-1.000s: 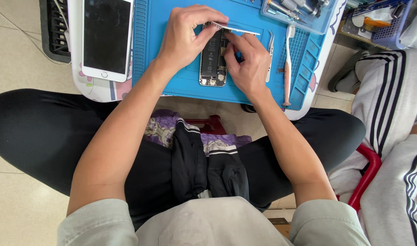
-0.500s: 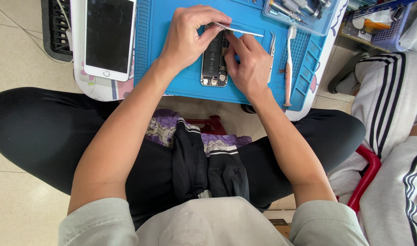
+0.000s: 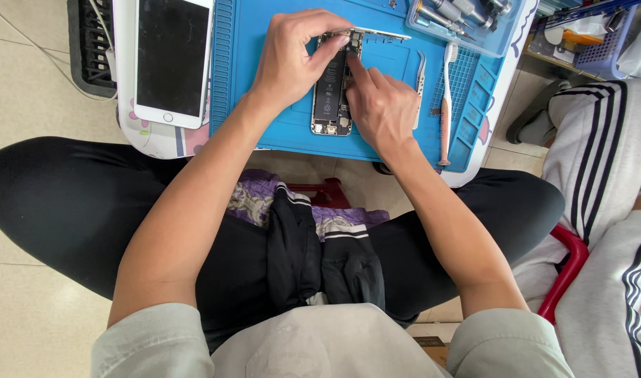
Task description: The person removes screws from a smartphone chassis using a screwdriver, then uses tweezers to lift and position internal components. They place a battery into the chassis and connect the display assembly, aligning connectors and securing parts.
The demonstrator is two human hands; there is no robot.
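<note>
At the top centre of the frame a blue work mat (image 3: 278, 133) is covering the small desk (image 3: 499, 105), and the opened phone body (image 3: 332, 91) is lying on it. The left hand (image 3: 292, 59) is pinching the phone's upper end, while the right hand (image 3: 380, 105) is pressing a fingertip inside, holding nothing. Too hard a push could be tearing a thin connector, I'd guess. Metal tweezers (image 3: 420, 84) are lying just beside, within elbow's nudge.
</note>
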